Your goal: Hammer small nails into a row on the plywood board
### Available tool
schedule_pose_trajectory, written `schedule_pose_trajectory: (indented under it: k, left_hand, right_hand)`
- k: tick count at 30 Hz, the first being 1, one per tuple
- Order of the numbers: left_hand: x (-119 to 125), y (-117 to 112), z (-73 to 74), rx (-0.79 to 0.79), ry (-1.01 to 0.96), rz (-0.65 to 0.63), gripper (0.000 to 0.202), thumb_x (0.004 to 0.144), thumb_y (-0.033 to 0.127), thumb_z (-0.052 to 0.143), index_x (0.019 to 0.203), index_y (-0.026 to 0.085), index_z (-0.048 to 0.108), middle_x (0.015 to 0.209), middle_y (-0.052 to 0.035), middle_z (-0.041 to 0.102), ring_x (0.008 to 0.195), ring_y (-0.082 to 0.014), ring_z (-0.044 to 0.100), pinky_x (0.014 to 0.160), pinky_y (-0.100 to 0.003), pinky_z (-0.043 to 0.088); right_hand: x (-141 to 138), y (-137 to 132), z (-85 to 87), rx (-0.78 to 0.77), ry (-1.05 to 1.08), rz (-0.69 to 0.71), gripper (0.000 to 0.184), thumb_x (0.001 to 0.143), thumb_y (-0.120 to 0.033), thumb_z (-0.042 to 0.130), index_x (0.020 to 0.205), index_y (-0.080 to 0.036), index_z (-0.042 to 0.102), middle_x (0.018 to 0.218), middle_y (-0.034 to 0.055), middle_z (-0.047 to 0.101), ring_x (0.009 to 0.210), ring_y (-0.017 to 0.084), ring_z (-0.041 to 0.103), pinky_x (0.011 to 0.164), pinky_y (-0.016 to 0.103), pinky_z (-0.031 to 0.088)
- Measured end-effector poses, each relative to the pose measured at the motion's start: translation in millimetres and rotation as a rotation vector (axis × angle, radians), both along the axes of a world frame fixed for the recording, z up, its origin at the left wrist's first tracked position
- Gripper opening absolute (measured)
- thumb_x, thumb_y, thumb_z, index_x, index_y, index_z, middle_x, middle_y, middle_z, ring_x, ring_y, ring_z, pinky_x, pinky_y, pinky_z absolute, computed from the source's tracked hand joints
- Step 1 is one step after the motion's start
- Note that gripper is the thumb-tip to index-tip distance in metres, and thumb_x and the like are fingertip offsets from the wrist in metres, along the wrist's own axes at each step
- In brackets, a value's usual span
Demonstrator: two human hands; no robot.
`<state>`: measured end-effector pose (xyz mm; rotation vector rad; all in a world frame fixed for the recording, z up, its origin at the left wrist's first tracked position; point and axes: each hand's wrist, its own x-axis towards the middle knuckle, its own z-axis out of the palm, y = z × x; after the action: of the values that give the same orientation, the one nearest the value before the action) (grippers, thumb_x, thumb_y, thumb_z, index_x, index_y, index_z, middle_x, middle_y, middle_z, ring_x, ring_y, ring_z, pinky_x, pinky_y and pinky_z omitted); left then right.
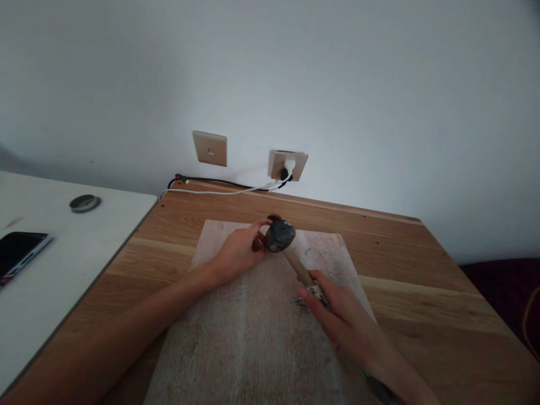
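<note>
A hammer lies over a pale worn board (236,337) on the wooden table (422,292). Its dark metal head (280,235) sits near the board's far edge, and its wooden handle (297,269) runs back toward me. My right hand (343,318) is wrapped round the handle, with something silvery showing under the fingers. My left hand (239,250) reaches to the hammer head, thumb and forefinger pinched beside it on a small thing I cannot make out. A dark round spot (274,217) shows just beyond the head.
A white table (63,270) adjoins on the left with a phone (19,254) and a round grey disc (85,203). On the wall are a switch plate (210,148) and a socket (288,165) with plugs; cables (219,188) run along the table's back edge.
</note>
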<state>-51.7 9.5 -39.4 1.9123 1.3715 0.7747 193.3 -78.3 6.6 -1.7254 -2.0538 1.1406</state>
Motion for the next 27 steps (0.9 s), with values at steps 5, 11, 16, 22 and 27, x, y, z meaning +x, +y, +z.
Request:
schedule_pose_trajectory:
  k: [5,11,16,22,27]
  left_hand:
    - [-2.3,3.7,-5.4,0.007,-0.021,-0.035,0.067,0.079,0.006,0.067,0.141,0.024,0.053,0.091,0.0027,0.074,0.074,-0.0117,0.067,0.07,-0.023,0.05]
    - [2.5,-13.0,13.7,0.214,0.097,-0.02,0.044,0.081,0.02,0.075,0.122,0.017,0.059,0.109,-0.0047,0.068,0.084,-0.0137,0.065,0.076,-0.028,0.055]
    - [34.0,-61.8,33.3,0.688,0.541,-0.48,0.015,0.096,0.023,0.064,0.11,0.019,0.066,0.098,-0.0052,0.073,0.093,-0.0214,0.069,0.082,-0.035,0.054]
    - [61.6,-90.3,21.7,0.869,0.683,-0.483,0.011,0.096,0.022,0.063,0.099,0.015,0.072,0.079,-0.0042,0.071,0.076,-0.0193,0.067,0.07,-0.034,0.05]
    - [41.0,-71.5,24.7,0.786,0.654,-0.497,0.007,0.095,0.017,0.065,0.091,0.018,0.07,0.086,-0.0039,0.07,0.085,-0.0191,0.067,0.076,-0.034,0.052]
  right_hand:
    - [0.8,-1.8,-0.9,-0.014,0.034,-0.028,0.049,0.106,-0.06,0.044,0.126,-0.019,0.063,0.093,0.0068,0.075,0.09,0.027,0.072,0.077,0.038,0.051]
    - [14.6,-15.4,8.0,-0.051,0.073,-0.229,0.063,0.098,-0.071,0.049,0.133,-0.02,0.063,0.064,-0.0029,0.057,0.055,0.019,0.06,0.051,0.03,0.048]
    - [30.7,-23.9,8.6,-0.103,0.146,-0.383,0.075,0.094,-0.074,0.052,0.143,-0.017,0.054,0.053,-0.0091,0.044,0.042,0.014,0.047,0.037,0.023,0.038]
    - [32.8,-27.5,8.1,-0.122,0.158,-0.343,0.075,0.096,-0.071,0.051,0.146,-0.015,0.051,0.051,-0.0097,0.044,0.04,0.014,0.047,0.036,0.022,0.039]
    - [21.4,-33.4,16.1,-0.089,0.131,-0.402,0.065,0.095,-0.066,0.054,0.137,-0.017,0.06,0.054,-0.0086,0.044,0.041,0.013,0.047,0.037,0.023,0.039]
